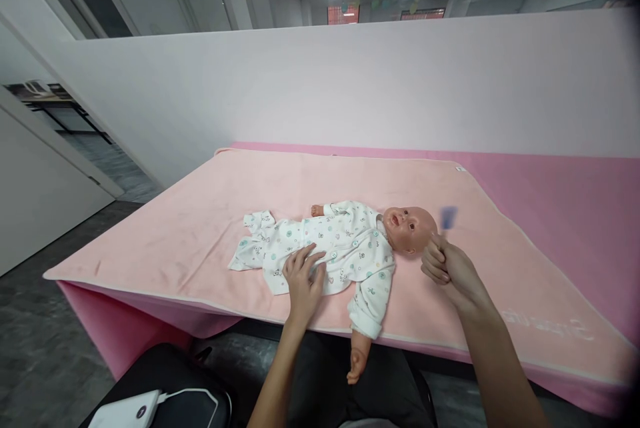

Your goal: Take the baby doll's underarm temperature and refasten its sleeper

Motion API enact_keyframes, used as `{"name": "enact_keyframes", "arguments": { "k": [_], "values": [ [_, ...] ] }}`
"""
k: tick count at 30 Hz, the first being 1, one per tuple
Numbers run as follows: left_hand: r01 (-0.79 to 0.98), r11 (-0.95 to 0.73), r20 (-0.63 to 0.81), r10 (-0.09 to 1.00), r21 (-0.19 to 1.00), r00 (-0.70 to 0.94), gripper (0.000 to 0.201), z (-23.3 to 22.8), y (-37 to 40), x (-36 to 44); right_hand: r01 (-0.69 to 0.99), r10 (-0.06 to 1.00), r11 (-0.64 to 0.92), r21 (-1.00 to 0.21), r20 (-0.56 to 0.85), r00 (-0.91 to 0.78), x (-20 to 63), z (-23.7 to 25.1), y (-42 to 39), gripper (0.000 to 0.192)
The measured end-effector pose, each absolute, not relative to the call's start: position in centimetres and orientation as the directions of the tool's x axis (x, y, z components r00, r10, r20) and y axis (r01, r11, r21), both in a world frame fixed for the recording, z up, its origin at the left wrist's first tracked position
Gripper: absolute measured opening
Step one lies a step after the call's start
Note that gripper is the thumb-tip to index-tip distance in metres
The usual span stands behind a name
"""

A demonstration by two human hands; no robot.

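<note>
A baby doll (345, 241) in a white patterned romper lies on its back on a pale pink blanket (210, 215), head to the right. My left hand (304, 278) rests flat on the doll's belly, fingers spread. My right hand (447, 267) is beside the doll's head (410, 228), fingers closed on a small blue-tipped object (448, 217) that is blurred. One doll arm (361, 348) hangs over the table's front edge.
The blanket covers a table with a darker pink cover (575, 208) showing at right. A white partition wall (350, 88) stands behind it. A white device with a cable (130, 409) lies on a black bag at bottom left. Grey floor at left.
</note>
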State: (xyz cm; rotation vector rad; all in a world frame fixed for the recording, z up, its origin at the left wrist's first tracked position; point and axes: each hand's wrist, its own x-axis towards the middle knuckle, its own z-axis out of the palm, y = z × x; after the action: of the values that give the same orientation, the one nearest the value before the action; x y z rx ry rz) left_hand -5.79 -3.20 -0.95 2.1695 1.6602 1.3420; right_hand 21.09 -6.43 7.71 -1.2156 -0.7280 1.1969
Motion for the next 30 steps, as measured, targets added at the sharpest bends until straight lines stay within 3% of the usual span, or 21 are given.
{"name": "enact_keyframes", "arguments": {
  "k": [7, 9, 11, 13, 15, 19, 23, 26, 30],
  "values": [
    [0.714, -0.428, 0.626, 0.780, 0.554, -0.018, 0.020, -0.9, -3.3, -5.7, -0.175, 0.917, 0.004, -0.985, -0.066, 0.394, 20.9, 7.9, -7.3, 0.048],
    [0.702, -0.494, 0.737, 0.672, 0.513, -0.066, 0.019, -0.7, -3.4, -5.4, -0.108, 0.885, 0.029, -0.994, -0.024, 0.464, 21.2, 7.4, -7.5, 0.048],
    [0.693, -0.604, 0.870, 0.489, 0.395, -0.069, 0.020, -0.2, -3.5, -4.7, -0.019, 0.841, 0.021, -1.000, 0.008, 0.542, 21.9, 6.2, -7.8, 0.047],
    [0.661, -0.711, 0.945, 0.328, 0.240, 0.009, 0.022, 0.6, -3.3, -3.5, 0.105, 0.799, -0.047, -0.993, 0.026, 0.601, 22.7, 4.5, -8.2, 0.047],
    [0.601, -0.786, 0.953, 0.275, 0.146, 0.127, 0.021, 1.6, -2.7, -1.7, 0.262, 0.786, -0.160, -0.952, 0.038, 0.617, 23.7, 2.7, -8.8, 0.047],
    [0.608, -0.776, 0.826, 0.447, 0.167, 0.343, 0.021, 3.0, -0.2, 2.6, 0.503, 0.774, -0.338, -0.796, 0.069, 0.629, 25.2, 0.1, -10.0, 0.047],
    [0.711, -0.676, 0.702, 0.602, 0.195, 0.380, 0.028, 2.5, 1.8, 5.4, 0.639, 0.772, -0.441, -0.630, 0.097, 0.629, 25.8, -1.1, -10.7, 0.049],
    [0.718, -0.670, 0.701, 0.604, 0.189, 0.379, 0.021, 1.6, 2.0, 5.7, 0.705, 0.770, -0.513, -0.491, 0.101, 0.630, 25.8, -1.2, -10.9, 0.051],
    [0.678, -0.715, 0.769, 0.527, 0.170, 0.363, 0.017, 0.8, 1.5, 5.0, 0.750, 0.758, -0.610, -0.254, 0.087, 0.646, 25.9, -0.2, -11.1, 0.049]
  ]
}}
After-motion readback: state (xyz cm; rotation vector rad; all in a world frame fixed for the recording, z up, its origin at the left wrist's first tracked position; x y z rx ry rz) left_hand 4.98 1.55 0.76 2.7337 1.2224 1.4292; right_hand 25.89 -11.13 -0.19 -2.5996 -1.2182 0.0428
